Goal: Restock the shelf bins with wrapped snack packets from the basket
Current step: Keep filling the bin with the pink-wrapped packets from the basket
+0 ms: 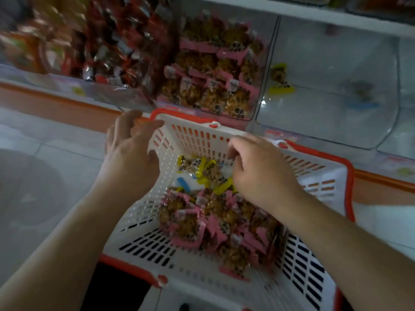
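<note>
Nearest the lens: white slotted basket [143, 223] with orange-red rim, tilted toward the shelf; heap of pink-edged snack packets [215, 223] in its lower half, smaller cluster of yellow-edged packets [202, 169] at the far end, one blue-striped packet [184, 184] beside them

Left hand [132, 151] clamped over the basket's far-left rim, fingers hooked over the top edge, thumb against the slotted wall

Right hand [258, 169] reaching down into the basket, fingers curled among the yellow-edged packets, seemingly pinching one; exact grip hidden behind the knuckles

Above the basket: clear shelf bin [260, 95] crammed with pink-edged packets; to its right a second clear bin [336, 122], holding a lone yellow-edged packet [279, 79] against its left wall, plus a blurred blue-striped one further right; to the left a bin of red-wrapped snacks [116, 41], blurred

Orange shelf edge [56, 102] running below the bins; pale tiled floor [56, 153] lower left
</note>
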`<state>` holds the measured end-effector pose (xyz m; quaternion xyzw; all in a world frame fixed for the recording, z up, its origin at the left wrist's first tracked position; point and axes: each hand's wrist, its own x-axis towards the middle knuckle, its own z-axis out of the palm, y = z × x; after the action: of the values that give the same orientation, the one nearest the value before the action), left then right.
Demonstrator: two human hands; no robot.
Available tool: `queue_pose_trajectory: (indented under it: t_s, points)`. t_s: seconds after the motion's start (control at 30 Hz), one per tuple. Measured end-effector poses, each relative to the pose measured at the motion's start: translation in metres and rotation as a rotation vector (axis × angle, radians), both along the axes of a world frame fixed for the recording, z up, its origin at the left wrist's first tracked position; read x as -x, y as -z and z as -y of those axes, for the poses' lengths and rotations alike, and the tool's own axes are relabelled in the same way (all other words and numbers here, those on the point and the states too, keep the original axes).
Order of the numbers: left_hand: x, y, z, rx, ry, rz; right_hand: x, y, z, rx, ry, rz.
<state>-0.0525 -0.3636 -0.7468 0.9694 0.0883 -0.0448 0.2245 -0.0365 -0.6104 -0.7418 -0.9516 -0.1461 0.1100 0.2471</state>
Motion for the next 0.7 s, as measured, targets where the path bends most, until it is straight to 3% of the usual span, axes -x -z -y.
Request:
queue_pose_trajectory:
  t_s: [0.13,0.23,0.37,0.47,0.57,0.63,0.7]
  points:
    - [0.03,0.013,-0.011,0.067,-0.07,-0.358,0.02,0.044,-0.019,0.309,-0.234,-0.427]
    - [0.032,0.014,-0.006,0.018,-0.09,-0.448,0.045,0.08,-0.025,0.479,-0.41,-0.624]
    - [0.02,0.004,0.002,0.023,-0.145,-0.495,0.059,0.099,-0.027,0.548,-0.454,-0.484]
    - [0.015,0.0,0.003,-0.036,-0.101,-0.277,0.044,0.094,-0.024,0.441,-0.363,-0.521]
    - [0.008,-0.01,0.008,0.121,-0.081,0.019,0.017,0.064,-0.023,0.214,-0.201,-0.608]
    - [0.001,-0.015,0.015,0.241,-0.028,-0.012,0.002,0.037,-0.022,0.105,-0.141,-0.599]
    - [-0.005,-0.013,0.025,0.35,0.044,-0.201,-0.009,0.015,-0.023,0.005,-0.117,-0.599]
